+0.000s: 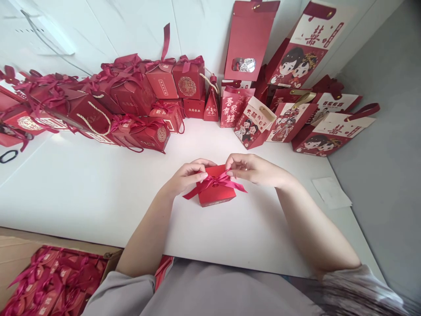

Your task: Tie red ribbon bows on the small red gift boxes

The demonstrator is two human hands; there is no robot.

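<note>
A small red gift box sits on the white table in front of me, with a dark pink ribbon tied in a bow across its top. My left hand is at the box's left side, its thumb and fingers closed on the left part of the bow. At the other side, my right hand pinches the right loop of the ribbon between thumb and finger. Both ribbon tails spread out loosely, one to each side. The fingertips of my left hand are partly hidden behind the box.
Red gift boxes with ribbons and rope handles are piled along the back left of the white table. Printed paper bags stand at the back right near a grey wall. A white paper lies at right. A carton of red boxes is lower left.
</note>
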